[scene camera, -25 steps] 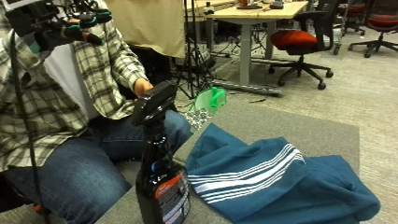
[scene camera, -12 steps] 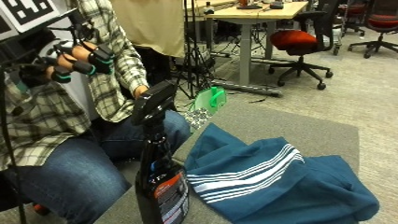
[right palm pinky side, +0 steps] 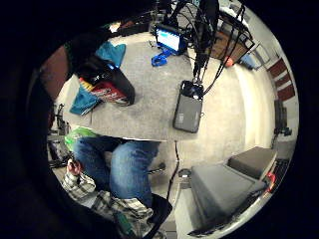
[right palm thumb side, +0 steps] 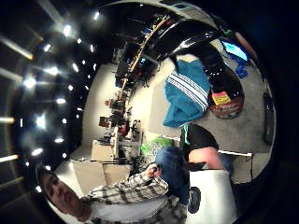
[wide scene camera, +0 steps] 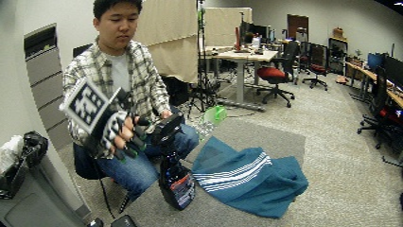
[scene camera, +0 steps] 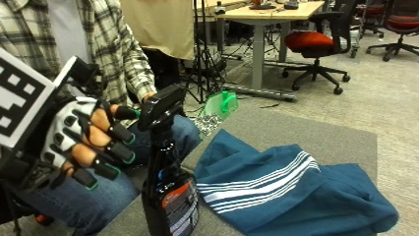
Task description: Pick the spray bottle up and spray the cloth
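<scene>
The gloved right hand (scene camera: pixel 92 147) has dropped beside the spray bottle (scene camera: pixel 167 187), fingers relaxed, holding nothing.

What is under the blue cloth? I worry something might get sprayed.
The cloth lies bunched on the grey table. Its folds cover whatever may be beneath.

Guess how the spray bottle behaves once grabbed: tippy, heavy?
The spray bottle is tall and narrow with a bulky trigger head, so a side nudge would probably tip it. Dark and seemingly full, so likely weighty. The gloved right hand is beside it, not touching.
</scene>
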A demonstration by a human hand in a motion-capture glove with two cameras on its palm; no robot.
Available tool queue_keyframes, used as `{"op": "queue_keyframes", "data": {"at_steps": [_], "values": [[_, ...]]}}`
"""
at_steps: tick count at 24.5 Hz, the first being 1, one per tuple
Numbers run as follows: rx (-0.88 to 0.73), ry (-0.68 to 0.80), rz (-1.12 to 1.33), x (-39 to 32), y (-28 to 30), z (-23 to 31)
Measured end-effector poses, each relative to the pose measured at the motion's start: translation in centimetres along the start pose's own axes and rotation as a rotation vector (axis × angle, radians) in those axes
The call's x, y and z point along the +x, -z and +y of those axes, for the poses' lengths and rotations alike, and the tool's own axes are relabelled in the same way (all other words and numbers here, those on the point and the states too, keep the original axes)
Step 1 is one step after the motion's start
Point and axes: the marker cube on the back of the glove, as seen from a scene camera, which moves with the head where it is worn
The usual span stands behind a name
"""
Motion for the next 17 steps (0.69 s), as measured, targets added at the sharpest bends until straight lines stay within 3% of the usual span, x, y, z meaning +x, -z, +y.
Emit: {"op": "queue_keyframes", "data": {"at_steps": [6,17], "values": [[0.092,-0.009,-0.194,4.3,-2.5,-4.5],[0.131,0.033,-0.628,5.6,-6.9,-8.9]]}}
